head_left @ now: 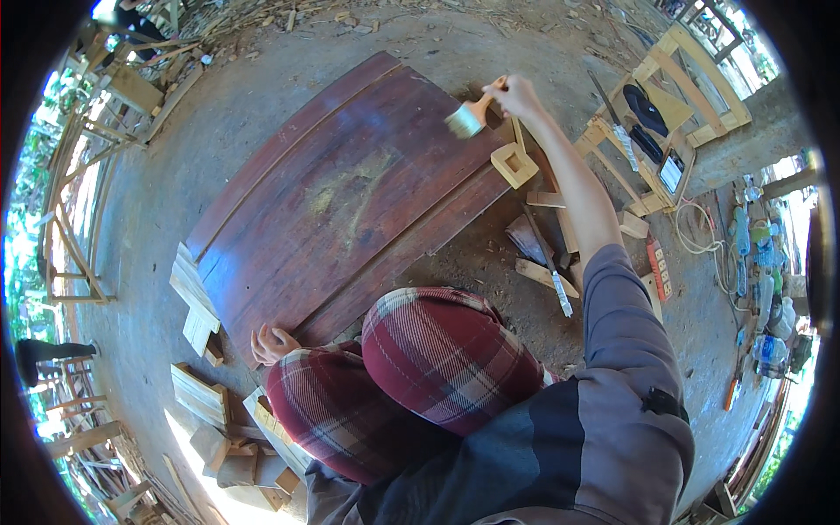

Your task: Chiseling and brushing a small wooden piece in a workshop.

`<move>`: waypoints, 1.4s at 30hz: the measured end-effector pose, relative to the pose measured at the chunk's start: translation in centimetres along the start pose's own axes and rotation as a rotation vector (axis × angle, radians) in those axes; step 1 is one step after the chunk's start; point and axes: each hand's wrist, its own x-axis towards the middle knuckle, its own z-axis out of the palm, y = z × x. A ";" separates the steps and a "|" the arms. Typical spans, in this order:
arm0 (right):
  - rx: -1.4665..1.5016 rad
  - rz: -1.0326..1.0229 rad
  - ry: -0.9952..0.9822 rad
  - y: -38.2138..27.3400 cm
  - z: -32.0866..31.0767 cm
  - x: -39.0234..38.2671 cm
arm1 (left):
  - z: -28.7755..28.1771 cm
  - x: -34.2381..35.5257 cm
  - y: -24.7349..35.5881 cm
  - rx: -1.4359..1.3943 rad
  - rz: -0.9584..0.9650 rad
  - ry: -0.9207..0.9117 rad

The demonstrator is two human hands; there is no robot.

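Observation:
My right hand (pixel 520 98) is closed around the orange wooden handle of a wide paintbrush (pixel 475 116). Its pale bristles point down to the left over the far right part of a dark reddish-brown wooden panel (pixel 271 219); I cannot tell whether they touch it. Yellowish dust (pixel 354 194) is scattered across the panel's middle. At the panel's near left corner, my left hand (pixel 274 345) rests with its fingers apart, beside my knee. Wooden blocks (pixel 194 284) sit at the panel's left end.
Beside my right arm lie a pale wooden block with a hollow (pixel 514 166), a handsaw (pixel 549 258) and wood offcuts. A wooden frame (pixel 647 149) with tools stands far right, near a cable (pixel 700 232) and plastic bottles (pixel 772 352). More offcuts (pixel 236 468) are heaped lower left.

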 end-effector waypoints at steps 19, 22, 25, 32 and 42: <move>-0.343 -0.678 0.351 -9.8 18.1 -13.4 | -0.3 -0.3 0.7 -0.144 -0.043 -0.022; -0.362 -0.494 0.280 -13.3 15.0 -11.1 | -0.7 -0.3 -0.6 -0.129 -0.056 0.040; -0.528 -0.515 0.362 -12.7 14.1 -9.0 | -0.8 -0.3 0.7 -0.148 -0.038 0.021; -0.290 -0.713 -0.057 -17.3 21.3 -11.3 | -1.6 0.0 1.0 -0.159 -0.093 0.017; -0.449 -0.541 0.238 -19.2 16.0 -6.8 | -2.0 -0.1 0.7 -0.177 -0.115 -0.008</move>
